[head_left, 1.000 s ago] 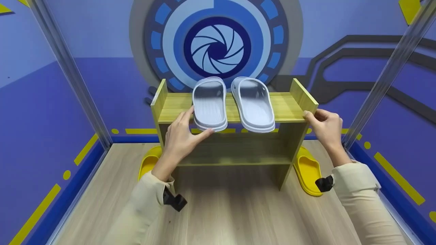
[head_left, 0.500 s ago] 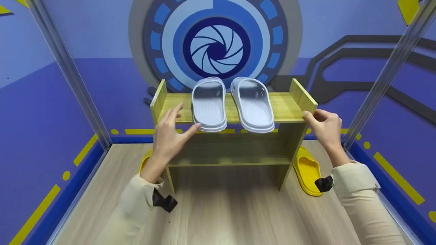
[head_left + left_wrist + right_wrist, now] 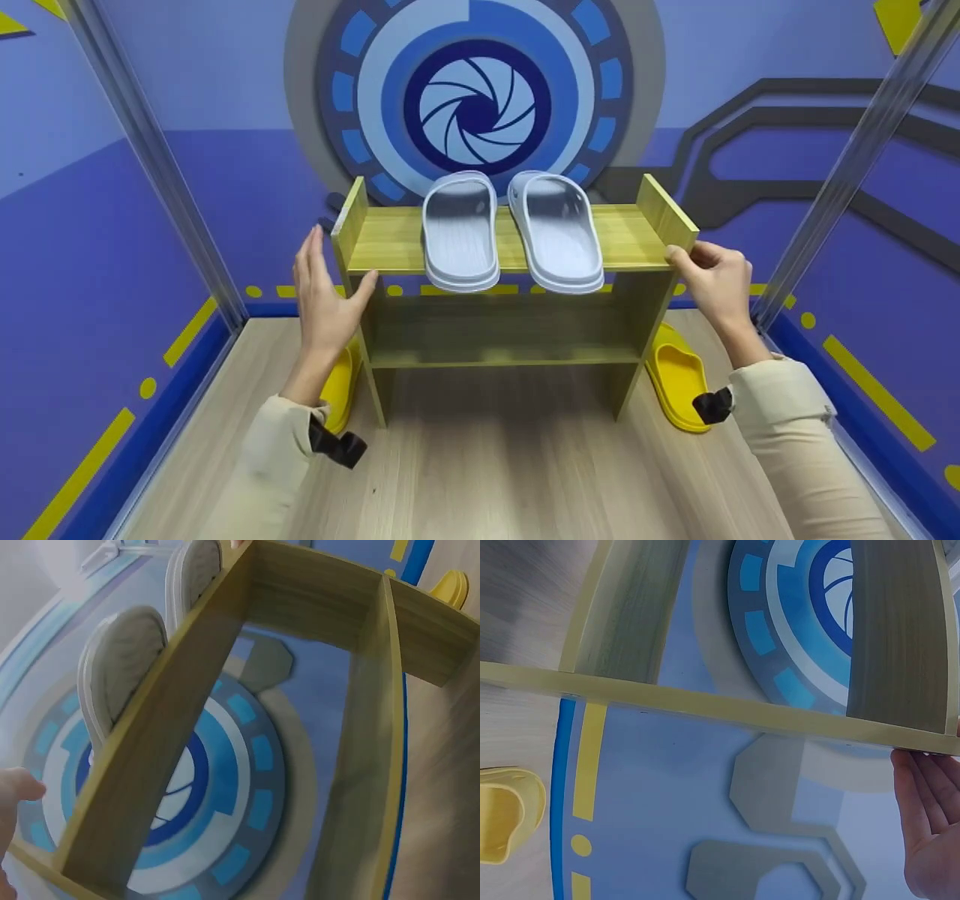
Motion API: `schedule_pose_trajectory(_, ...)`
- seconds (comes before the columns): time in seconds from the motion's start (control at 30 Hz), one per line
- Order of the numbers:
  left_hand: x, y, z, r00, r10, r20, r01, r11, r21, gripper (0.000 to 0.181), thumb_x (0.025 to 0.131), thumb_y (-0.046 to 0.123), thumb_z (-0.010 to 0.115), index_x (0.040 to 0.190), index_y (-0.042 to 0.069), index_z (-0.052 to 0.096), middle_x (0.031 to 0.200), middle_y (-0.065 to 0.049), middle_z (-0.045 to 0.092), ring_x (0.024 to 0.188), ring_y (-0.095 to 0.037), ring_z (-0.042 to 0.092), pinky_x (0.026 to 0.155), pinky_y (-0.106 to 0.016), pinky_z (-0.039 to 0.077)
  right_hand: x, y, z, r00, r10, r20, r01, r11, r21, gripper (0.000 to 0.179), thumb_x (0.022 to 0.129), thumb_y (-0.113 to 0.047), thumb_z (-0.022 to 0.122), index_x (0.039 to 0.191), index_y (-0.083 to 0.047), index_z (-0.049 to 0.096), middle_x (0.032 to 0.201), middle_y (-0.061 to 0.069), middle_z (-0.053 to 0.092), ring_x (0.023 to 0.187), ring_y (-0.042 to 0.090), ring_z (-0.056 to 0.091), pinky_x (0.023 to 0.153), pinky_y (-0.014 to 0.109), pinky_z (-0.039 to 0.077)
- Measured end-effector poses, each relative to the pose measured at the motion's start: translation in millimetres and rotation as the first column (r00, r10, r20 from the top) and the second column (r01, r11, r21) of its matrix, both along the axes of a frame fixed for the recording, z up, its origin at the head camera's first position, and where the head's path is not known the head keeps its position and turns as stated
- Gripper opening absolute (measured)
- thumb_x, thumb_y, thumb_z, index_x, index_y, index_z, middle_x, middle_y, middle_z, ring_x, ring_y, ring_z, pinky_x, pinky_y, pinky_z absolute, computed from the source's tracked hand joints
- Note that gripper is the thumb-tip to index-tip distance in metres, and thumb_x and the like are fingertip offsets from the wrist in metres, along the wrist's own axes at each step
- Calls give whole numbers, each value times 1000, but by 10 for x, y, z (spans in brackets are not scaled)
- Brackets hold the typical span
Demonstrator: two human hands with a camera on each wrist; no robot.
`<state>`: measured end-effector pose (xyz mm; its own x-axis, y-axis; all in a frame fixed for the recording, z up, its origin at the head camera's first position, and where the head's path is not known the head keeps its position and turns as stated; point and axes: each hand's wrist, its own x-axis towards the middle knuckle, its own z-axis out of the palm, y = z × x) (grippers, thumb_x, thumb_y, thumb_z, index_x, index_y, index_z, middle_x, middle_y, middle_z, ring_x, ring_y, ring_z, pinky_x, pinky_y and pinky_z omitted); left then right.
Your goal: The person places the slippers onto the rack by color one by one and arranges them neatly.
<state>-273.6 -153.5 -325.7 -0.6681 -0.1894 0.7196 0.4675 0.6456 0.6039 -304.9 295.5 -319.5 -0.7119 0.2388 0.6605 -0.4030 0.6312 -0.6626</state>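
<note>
A small wooden shoe rack (image 3: 622,232) stands in the middle, with a shelf below its top board. Two pale grey clogs, the left one (image 3: 461,240) and the right one (image 3: 561,236), sit side by side on the top, heels over the front edge. My left hand (image 3: 326,304) is beside the rack's left side panel, fingers straight outside it and thumb across its front; contact cannot be told. My right hand (image 3: 716,289) pinches the right side panel near the top. In the right wrist view, the fingers (image 3: 930,795) lie against the panel's outer face.
One yellow clog (image 3: 679,382) lies on the floor right of the rack. Another yellow clog (image 3: 341,394) lies on the left, partly behind my left wrist. A blue patterned wall (image 3: 240,195) rises behind the rack, and side walls flank the wooden floor (image 3: 487,472).
My left hand has let go of the left grey clog and moved left to the rack's left side panel. The right hand and both grey clogs have stayed in place.
</note>
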Motion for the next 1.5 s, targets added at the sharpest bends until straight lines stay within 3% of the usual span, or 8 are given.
schedule_pose_trajectory(0.1, -13, -62, -84, 985, -21, 172, 19, 1000, 15, 83, 79, 27, 66, 140, 5, 15, 141, -14, 20, 126, -26, 20, 100, -42, 19, -1, -5, 2, 1000, 2, -12, -2, 1000, 7, 28, 77, -28, 67, 86, -2, 70, 70, 5, 65, 53, 4, 54, 47, 14, 41)
schedule_pose_trajectory(0.2, -32, -116, -146, 953, -39, 299, 35, 999, 16, 84, 80, 27, 64, 141, 4, 11, 141, -18, 20, 127, -30, 21, 100, -43, 19, -3, -4, 5, 1000, 3, -16, -3, 1000, 8, 28, 77, -28, 68, 87, -2, 70, 71, 5, 65, 55, 3, 55, 48, 13, 41)
schedule_pose_trajectory(0.37, -83, -161, -228, 921, -53, 386, 47, 999, 25, 73, 82, 25, 61, 138, -1, 21, 132, -20, 37, 119, -31, 37, 95, -41, 28, -15, 1, 9, 1000, 3, -16, -3, 1000, 3, 28, 77, -28, 68, 87, -1, 70, 71, 6, 65, 56, 3, 55, 49, 13, 42)
schedule_pose_trajectory(0.57, -154, -141, -319, 926, 37, 377, -33, 999, -18, 41, 81, 20, 60, 115, -3, 53, 99, -20, 60, 84, -31, 57, 71, -41, 45, -18, 0, 0, 1000, 5, -9, -5, 1000, 7, 29, 77, -28, 67, 87, -1, 70, 71, 6, 65, 55, 5, 54, 47, 14, 41)
schedule_pose_trajectory(0.77, -184, -132, -371, 921, 118, 372, -101, 993, -65, 16, 81, 13, 58, 84, -3, 58, 71, -16, 57, 60, -28, 51, 54, -38, 41, -15, -9, -5, 1000, 11, 2, -11, 1000, 7, 31, 78, -30, 66, 88, -1, 70, 73, 8, 65, 55, 7, 54, 47, 14, 41)
schedule_pose_trajectory(1.0, -193, -143, -393, 934, 129, 332, -101, 990, -100, 12, 80, 8, 57, 75, -2, 56, 67, -16, 57, 58, -29, 51, 54, -40, 40, -6, -17, -7, 1000, 6, 5, -6, 1000, 1, 31, 77, -30, 67, 88, -1, 70, 72, 6, 65, 55, 6, 54, 48, 14, 41)
schedule_pose_trajectory(1.27, -176, -157, -395, 956, 82, 280, -60, 995, -86, 9, 78, 6, 57, 75, -2, 57, 73, -19, 61, 64, -32, 55, 56, -41, 43, 10, -7, -20, 999, 11, 41, -10, 1000, -23, 35, 77, -33, 66, 91, -1, 69, 76, 7, 65, 58, 8, 55, 50, 15, 43)
schedule_pose_trajectory(1.5, -191, -148, -404, 949, 70, 306, -51, 996, -70, 10, 80, 7, 57, 80, -3, 59, 78, -19, 62, 69, -32, 57, 60, -42, 45, 11, 2, -27, 999, 10, 44, -9, 999, -31, 36, 78, -33, 66, 92, 0, 68, 77, 8, 65, 59, 7, 56, 51, 14, 43)
